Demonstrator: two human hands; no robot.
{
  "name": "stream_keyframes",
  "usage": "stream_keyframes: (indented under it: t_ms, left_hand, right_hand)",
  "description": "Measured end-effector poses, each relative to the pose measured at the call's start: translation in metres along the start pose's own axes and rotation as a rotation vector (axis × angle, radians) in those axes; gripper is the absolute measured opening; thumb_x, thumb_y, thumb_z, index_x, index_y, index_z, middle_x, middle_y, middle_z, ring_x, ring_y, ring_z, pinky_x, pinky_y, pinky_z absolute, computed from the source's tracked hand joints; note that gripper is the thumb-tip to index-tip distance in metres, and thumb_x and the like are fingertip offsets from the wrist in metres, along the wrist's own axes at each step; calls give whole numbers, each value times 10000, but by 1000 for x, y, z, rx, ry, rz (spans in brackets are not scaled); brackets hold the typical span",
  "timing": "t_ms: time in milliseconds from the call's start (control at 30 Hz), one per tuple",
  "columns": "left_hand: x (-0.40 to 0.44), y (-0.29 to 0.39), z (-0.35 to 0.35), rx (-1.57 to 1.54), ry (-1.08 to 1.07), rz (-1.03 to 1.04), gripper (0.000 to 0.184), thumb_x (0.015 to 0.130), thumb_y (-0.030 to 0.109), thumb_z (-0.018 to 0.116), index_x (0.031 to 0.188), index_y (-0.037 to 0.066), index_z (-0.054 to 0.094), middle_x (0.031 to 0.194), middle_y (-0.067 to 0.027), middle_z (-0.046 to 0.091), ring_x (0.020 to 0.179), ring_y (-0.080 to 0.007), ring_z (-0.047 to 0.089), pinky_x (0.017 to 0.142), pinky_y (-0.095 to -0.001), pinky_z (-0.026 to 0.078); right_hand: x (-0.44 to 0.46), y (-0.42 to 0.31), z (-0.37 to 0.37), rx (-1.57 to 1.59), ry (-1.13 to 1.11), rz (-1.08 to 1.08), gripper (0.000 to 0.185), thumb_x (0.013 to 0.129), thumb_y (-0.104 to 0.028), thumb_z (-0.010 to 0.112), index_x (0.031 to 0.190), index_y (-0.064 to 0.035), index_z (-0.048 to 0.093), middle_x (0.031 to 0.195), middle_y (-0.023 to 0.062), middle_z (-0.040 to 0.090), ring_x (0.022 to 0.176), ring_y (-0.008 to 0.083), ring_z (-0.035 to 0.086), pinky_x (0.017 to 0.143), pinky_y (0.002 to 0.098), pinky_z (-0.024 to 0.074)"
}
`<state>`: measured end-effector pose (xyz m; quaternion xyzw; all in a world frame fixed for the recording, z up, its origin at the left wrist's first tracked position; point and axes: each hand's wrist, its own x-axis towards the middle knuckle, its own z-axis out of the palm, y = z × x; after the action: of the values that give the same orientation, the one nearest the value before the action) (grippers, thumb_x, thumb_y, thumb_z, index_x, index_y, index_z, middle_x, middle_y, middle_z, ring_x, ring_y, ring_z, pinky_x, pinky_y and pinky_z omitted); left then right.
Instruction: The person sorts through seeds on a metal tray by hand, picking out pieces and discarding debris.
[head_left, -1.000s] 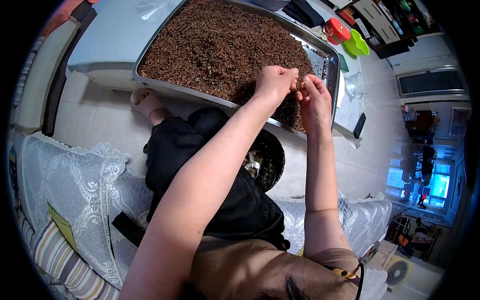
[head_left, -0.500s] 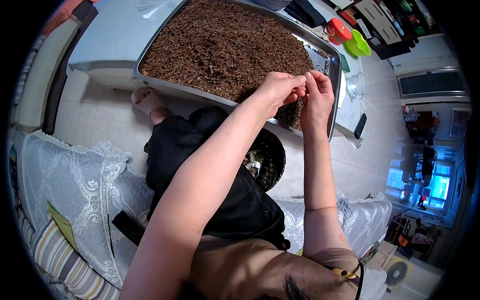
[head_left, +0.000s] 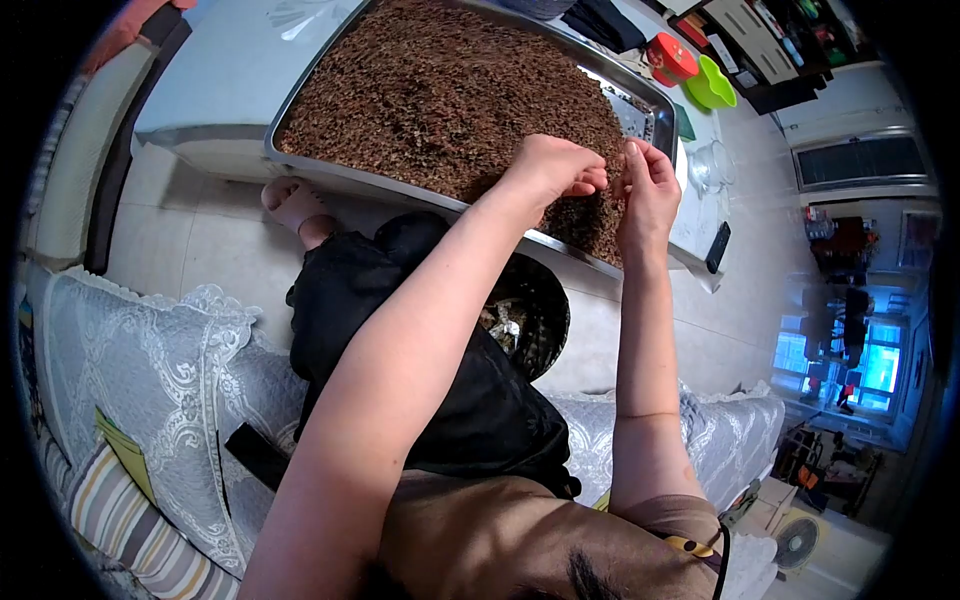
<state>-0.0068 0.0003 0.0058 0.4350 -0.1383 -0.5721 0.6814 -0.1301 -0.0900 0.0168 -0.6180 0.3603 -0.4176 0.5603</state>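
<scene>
A large metal tray (head_left: 400, 190) holds a wide heap of small reddish-brown dried bits (head_left: 440, 95). Over the tray's right part, my left hand (head_left: 557, 170) is closed, its thumb and fingertips pinched together. Just to its right, my right hand (head_left: 650, 190) is raised with thumb and forefinger pressed together in a pinch. A small gap separates the two hands. Whatever lies between the fingertips is too small to make out.
Below the tray's front edge stands a black bin (head_left: 550, 340) with scraps inside. A red round container (head_left: 670, 60) and a lime-green bowl (head_left: 710, 84) are beyond the tray. A glass vessel (head_left: 710, 168) and a black remote-like object (head_left: 718, 248) lie to the right.
My hands, which met at the fingertips, have drawn apart. The right hand moved slightly right and the left hand slightly left.
</scene>
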Motion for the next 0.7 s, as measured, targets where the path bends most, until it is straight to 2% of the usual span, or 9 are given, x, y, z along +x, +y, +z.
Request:
stream_keyframes:
  t_ms: [33, 133, 333, 400, 500, 600, 700]
  left_hand:
    - [-1, 1, -2, -10, -11, 0, 192, 887, 63, 622, 1013, -78, 656, 884, -127, 699, 796, -183, 705, 700, -263, 584]
    - [-6, 3, -3, -144, -8, 9, 324, 947, 57, 530, 1212, -128, 554, 1070, -174, 671, 958, -222, 688, 854, -292, 581]
    - [-1, 4, -8, -506, -132, -30, 524, 960, 140, 328, 1377, -177, 324, 1336, -304, 495, 1250, -363, 536, 1073, -416, 473]
    - [0, 4, -9, -526, -161, -16, 567, 963, 186, 294, 1395, -181, 290, 1379, -322, 441, 1298, -375, 483, 1114, -431, 429]
    - [1, 4, -8, -558, -185, -12, 596, 964, 211, 280, 1412, -182, 260, 1414, -335, 397, 1319, -377, 456, 1133, -440, 400]
    - [1, 4, -7, -560, -174, -5, 601, 969, 223, 283, 1420, -174, 261, 1419, -329, 399, 1294, -360, 476, 1113, -436, 409]
    - [1, 4, -6, -530, -167, -6, 604, 978, 242, 290, 1429, -160, 270, 1411, -311, 422, 1267, -334, 497, 1082, -421, 426]
  right_hand:
    - [1, -1, -3, 46, -10, 33, 204, 952, -172, 658, 1060, -1, 631, 839, 19, 627, 638, 57, 528, 504, 207, 426]
    - [-3, -6, -6, 184, -79, 145, 242, 985, -194, 608, 1106, 15, 622, 829, -3, 586, 649, 57, 510, 513, 218, 434]
    - [-5, -2, -12, 451, -206, 299, 233, 1011, -203, 560, 1077, 15, 607, 812, -18, 544, 646, 58, 485, 538, 221, 448]
    - [-6, 0, -11, 526, -223, 306, 223, 1012, -211, 559, 1046, 4, 608, 810, -15, 546, 646, 62, 480, 532, 224, 451]
    - [-13, -7, -4, 330, -187, 233, 209, 1002, -211, 577, 1000, -5, 608, 777, -7, 543, 623, 71, 492, 516, 227, 455]
    - [-23, -16, 2, 10, -313, 121, 208, 988, -212, 603, 979, -4, 614, 735, -2, 534, 591, 71, 512, 502, 228, 462]
    - [-26, -18, 6, -152, -346, 61, 193, 969, -170, 629, 997, 21, 618, 775, 27, 614, 590, 74, 556, 496, 226, 473]
